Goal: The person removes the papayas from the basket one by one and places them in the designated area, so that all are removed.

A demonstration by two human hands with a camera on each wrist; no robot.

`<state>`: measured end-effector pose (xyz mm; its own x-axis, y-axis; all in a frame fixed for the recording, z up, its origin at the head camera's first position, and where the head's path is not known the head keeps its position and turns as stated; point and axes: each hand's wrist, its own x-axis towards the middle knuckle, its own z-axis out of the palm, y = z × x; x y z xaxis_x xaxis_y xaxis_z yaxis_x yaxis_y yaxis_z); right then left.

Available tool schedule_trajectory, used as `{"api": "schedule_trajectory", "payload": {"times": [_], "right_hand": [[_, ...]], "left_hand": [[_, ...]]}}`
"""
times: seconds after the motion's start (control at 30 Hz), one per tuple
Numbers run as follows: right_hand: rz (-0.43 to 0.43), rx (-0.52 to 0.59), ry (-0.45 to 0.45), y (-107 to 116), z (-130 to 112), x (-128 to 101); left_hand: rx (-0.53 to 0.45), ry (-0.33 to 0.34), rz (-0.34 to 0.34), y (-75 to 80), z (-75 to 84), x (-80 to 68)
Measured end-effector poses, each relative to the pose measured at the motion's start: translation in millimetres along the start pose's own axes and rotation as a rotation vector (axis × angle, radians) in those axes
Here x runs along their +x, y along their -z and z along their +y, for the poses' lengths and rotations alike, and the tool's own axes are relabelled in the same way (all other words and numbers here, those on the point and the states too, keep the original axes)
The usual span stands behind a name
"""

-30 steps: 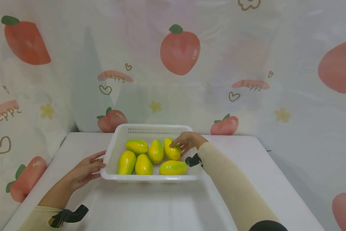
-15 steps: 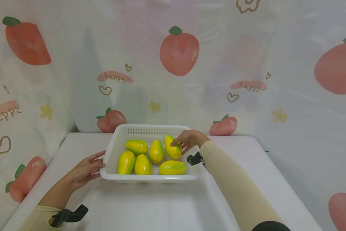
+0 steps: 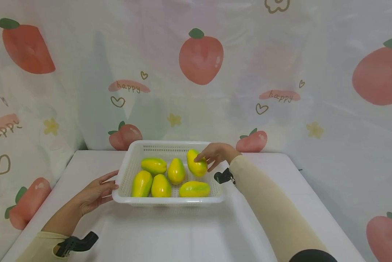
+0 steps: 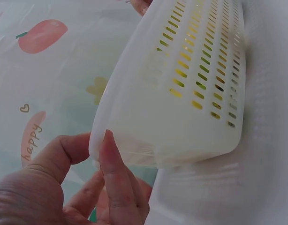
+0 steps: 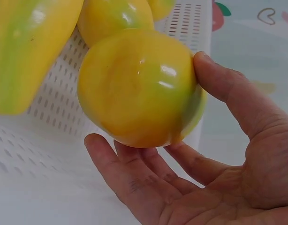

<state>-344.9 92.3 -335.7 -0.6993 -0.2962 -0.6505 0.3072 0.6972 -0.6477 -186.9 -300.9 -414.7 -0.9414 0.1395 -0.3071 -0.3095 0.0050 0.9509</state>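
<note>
A white perforated plastic basket [image 3: 169, 200] on the table holds several glossy yellow-green mangoes [image 3: 154, 166]. My left hand [image 3: 95, 194] pinches the basket's left rim; in the left wrist view, the basket's rim [image 4: 98, 126] lies between thumb and fingers. At the basket's right back, my right hand [image 3: 218, 154] grips one mango [image 3: 196, 164], raised above the others. The right wrist view shows this mango [image 5: 134, 89] close up, the thumb on its side and fingers below it. Other mangoes lie in the left and middle, and one [image 3: 194, 189] lies near the front right.
A white-covered table [image 3: 143, 233] lies under the basket. Behind it hangs a pale curtain [image 3: 215, 116] printed with peaches, flowers and the word "happy". Each forearm wears a black wrist camera mount [image 3: 79, 243].
My right hand has raised the mango from the basket floor, upward and slightly back. My left hand keeps hold of the rim. The head view has shifted slightly.
</note>
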Motion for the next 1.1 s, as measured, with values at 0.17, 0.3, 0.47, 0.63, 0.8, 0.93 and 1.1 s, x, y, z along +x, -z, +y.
{"api": "schedule_trajectory", "payload": {"times": [0.17, 0.3, 0.47, 0.63, 0.8, 0.93, 1.1], "right_hand": [[-0.002, 0.006, 0.008, 4.8, -0.1, -3.1], [-0.004, 0.011, 0.008, 8.5, -0.9, -5.8], [-0.027, 0.024, 0.021, 13.8, -2.1, -8.9], [-0.048, 0.031, 0.022, 18.8, -2.6, -12.3], [-0.026, 0.032, 0.021, 22.0, -3.6, -16.8], [0.003, 0.029, 0.019, 24.4, -3.1, -21.3], [0.021, 0.032, 0.014, 26.8, -0.2, -25.4]], "left_hand": [[-0.017, 0.015, 0.01, -0.1, -1.1, 1.2], [-0.025, 0.023, 0.01, -0.8, -1.1, 1.7], [-0.015, 0.035, 0.018, -1.9, -1.0, 1.6], [-0.011, 0.037, 0.029, -2.7, -1.6, 1.5], [-0.04, 0.034, 0.016, -1.6, -2.2, 0.9], [-0.055, 0.027, 0.007, -1.2, -2.4, 0.4], [-0.059, 0.029, 0.012, -0.7, -2.7, 1.1]]}}
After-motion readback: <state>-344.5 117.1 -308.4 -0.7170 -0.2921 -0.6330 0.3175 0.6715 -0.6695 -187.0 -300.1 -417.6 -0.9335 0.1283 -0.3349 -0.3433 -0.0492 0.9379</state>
